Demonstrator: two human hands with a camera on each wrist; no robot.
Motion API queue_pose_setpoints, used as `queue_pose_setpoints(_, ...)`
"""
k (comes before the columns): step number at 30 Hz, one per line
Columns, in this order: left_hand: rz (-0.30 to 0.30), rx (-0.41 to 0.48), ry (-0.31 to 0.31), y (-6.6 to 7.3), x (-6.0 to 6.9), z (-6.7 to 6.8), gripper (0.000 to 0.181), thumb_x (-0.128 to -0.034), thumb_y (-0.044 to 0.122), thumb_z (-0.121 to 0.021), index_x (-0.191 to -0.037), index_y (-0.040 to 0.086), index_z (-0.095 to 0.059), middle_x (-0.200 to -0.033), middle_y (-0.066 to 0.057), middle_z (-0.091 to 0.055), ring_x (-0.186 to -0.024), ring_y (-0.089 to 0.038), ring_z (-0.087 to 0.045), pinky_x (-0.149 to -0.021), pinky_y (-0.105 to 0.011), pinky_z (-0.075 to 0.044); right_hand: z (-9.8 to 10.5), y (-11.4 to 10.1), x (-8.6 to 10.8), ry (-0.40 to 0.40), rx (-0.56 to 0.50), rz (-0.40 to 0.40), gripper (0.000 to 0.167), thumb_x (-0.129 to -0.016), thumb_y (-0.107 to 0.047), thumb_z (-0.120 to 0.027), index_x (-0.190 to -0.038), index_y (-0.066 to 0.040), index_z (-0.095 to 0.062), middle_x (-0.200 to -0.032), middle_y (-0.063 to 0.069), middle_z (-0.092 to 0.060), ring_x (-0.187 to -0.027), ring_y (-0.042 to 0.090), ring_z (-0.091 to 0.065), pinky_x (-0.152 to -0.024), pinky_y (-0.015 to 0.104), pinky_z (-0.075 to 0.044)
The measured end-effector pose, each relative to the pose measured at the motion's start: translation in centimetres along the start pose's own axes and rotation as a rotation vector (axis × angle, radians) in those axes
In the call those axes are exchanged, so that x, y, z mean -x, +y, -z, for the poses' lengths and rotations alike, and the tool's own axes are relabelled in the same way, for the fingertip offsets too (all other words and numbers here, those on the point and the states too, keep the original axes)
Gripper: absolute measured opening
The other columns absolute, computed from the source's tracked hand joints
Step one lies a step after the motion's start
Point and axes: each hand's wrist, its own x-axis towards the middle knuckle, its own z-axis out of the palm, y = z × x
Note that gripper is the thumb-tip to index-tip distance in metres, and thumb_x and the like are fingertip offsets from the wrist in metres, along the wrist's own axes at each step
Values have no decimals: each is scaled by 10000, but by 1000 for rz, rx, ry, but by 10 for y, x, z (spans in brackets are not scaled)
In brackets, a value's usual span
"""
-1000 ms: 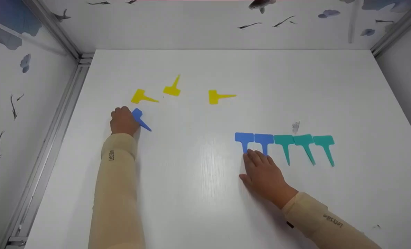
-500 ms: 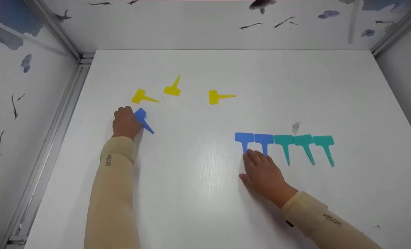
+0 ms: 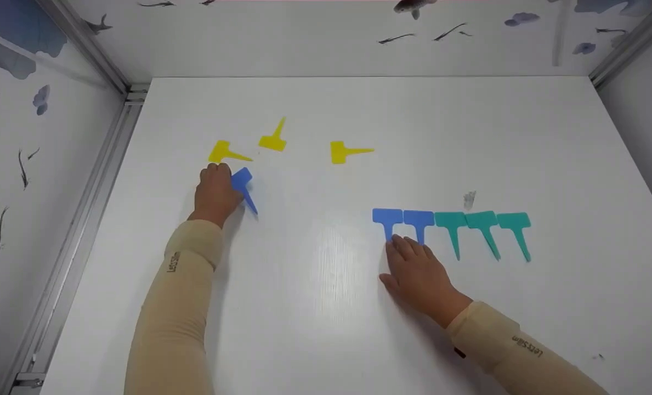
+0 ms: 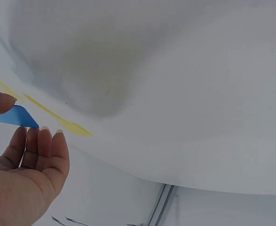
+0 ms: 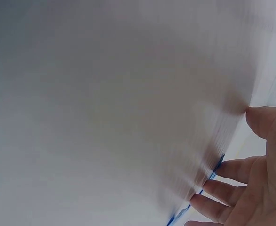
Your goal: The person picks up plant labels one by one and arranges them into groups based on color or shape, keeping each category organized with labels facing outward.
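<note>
My left hand (image 3: 216,192) pinches a blue T-shaped plant label (image 3: 242,179) between thumb and fingers; the left wrist view shows its blue edge (image 4: 18,117) in the grip. To the right, my right hand (image 3: 421,277) lies with fingers extended, its fingertips touching the stems of two blue T-shaped labels (image 3: 387,215) (image 3: 418,218). Side by side with these, three green labels (image 3: 451,220) continue the row, stems toward me. Just beyond the left hand lies a yellow label (image 3: 220,151), with another yellow label (image 3: 273,142) beside it.
A third yellow label (image 3: 338,152) lies near the middle of the white table (image 3: 315,247), its stem pointing right. A grey smudge (image 3: 469,199) marks the surface above the green labels. Panels with painted fish and metal rails (image 3: 79,230) border the table.
My left hand has moved to the right, carrying the blue plant label away from its earlier spot. The right hand and the row of labels stay in place.
</note>
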Motion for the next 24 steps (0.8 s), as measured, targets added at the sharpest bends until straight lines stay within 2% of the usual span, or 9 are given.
queue_pose_setpoints(14, -110, -16, -32, 20, 11, -12, 374, -863, 55, -636, -1189, -56, -490, -1152, -205, -466, -1095, -338, -417, -983, -464, -417, 0, 1, 0, -13, -22, -4, 644, -934, -378, -601, -1403, 33, -440, -1446, 205, -443, -1334, 386, -406, -1052, 536, -365)
queue_pose_setpoints(24, -126, -26, -79, 36, 17, -16, 386, -858, 62, -671, -1195, -18, -501, -1128, -164, -479, -1088, -305, -426, -999, -433, -416, 1, 0, 0, -25, -33, -2, 639, -941, -378, -591, -1410, 27, -436, -1459, 203, -430, -1344, 390, -393, -1055, 539, -358)
